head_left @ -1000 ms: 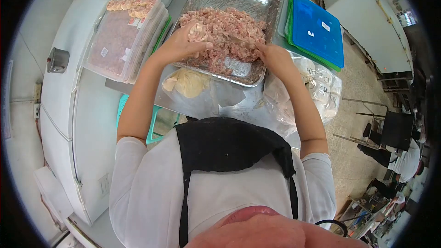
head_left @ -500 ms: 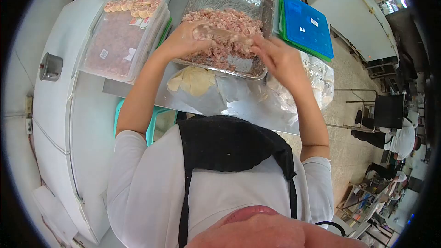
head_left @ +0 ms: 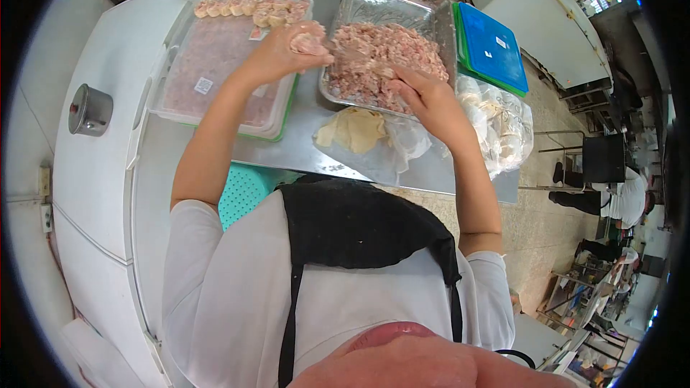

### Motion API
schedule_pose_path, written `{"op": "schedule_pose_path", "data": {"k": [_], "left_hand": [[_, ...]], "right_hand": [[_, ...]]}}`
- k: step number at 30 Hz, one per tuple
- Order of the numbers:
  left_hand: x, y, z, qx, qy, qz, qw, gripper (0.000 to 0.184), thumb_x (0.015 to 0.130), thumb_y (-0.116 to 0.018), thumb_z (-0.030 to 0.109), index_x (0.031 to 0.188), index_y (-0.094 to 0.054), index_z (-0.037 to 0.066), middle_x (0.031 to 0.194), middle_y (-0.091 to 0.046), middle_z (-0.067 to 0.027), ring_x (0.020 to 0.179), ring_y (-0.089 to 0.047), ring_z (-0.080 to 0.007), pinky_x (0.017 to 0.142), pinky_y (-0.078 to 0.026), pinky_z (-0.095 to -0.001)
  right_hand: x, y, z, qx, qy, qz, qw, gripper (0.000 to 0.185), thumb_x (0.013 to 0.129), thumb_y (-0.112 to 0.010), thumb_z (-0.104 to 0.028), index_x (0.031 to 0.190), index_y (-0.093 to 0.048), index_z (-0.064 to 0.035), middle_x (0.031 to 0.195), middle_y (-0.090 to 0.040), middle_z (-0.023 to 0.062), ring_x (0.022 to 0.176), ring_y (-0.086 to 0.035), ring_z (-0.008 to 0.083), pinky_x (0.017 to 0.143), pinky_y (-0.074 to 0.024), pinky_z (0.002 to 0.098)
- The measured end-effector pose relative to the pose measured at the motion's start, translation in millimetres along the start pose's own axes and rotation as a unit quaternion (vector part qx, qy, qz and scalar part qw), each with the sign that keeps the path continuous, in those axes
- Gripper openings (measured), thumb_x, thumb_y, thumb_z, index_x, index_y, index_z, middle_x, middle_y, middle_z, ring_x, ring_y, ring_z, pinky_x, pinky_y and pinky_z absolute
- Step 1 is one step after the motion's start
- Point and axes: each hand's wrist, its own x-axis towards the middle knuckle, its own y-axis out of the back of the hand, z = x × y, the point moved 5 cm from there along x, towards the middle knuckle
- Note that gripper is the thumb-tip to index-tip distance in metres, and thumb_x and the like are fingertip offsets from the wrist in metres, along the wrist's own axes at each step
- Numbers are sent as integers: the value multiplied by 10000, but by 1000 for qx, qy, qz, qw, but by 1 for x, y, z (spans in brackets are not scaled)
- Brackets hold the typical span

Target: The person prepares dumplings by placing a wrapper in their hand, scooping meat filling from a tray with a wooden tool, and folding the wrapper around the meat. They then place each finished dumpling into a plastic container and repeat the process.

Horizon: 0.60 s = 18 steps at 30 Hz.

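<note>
My left hand (head_left: 277, 54) is raised between the plastic container and the metal tray, its fingers curled around a dumpling (head_left: 309, 39) topped with pink minced meat. Over the tray (head_left: 451, 25), my right hand (head_left: 435, 104) is closed on the end of a flat spatula (head_left: 366, 65), which is blurred and points toward the left hand. Below it, minced meat (head_left: 410, 47) fills the near part of the tray. Pale yellow dumpling wrappers (head_left: 352, 129) lie on the table in front of the tray. Rows of formed dumplings (head_left: 226, 6) line the far end of the clear container (head_left: 154, 104).
Blue and green lids (head_left: 496, 47) are stacked right of the tray, above a plastic bag of wrapped packs (head_left: 503, 129). The steel table (head_left: 287, 154) has its edge close to my apron. A metal pot (head_left: 91, 110) stands at left; other people are far right.
My left hand has moved left with the dumpling, away from the spatula and out from over the tray. The right hand stays over the meat, slightly lower. The view has shifted.
</note>
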Motion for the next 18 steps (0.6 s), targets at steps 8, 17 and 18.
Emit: {"op": "schedule_pose_path", "data": {"k": [8, 17, 18], "left_hand": [[14, 146, -119, 300, -12, 109, 948, 648, 717, -751, 318, 1241, -527, 9, 1048, -640, -175, 967, -610, -269, 847, -479, -352], [50, 146, -123, 319, -92, 194, 923, 744, 778, -680, 224, 1420, -322, 108, 1226, -570, -222, 1146, -547, -350, 938, -437, -404], [55, 144, -124, 318, -92, 193, 924, 744, 778, -680, 224, 1420, -322, 108, 1226, -570, -222, 1146, -547, -350, 938, -437, -404]], "right_hand": [[-55, -40, 50, 103, -78, 151, 980, 323, 924, -592, -191, 1158, -603, 30, 824, -650, 63, 739, -591, 148, 651, -456, 280], [-102, -66, 67, 247, -279, 196, 907, 302, 970, -528, -264, 1143, -631, -39, 596, -369, -105, 496, -308, 8, 452, -254, 184], [-102, -65, 65, 244, -287, 190, 907, 313, 977, -512, -286, 1126, -635, -39, 595, -363, -105, 504, -307, 5, 455, -249, 181]]}}
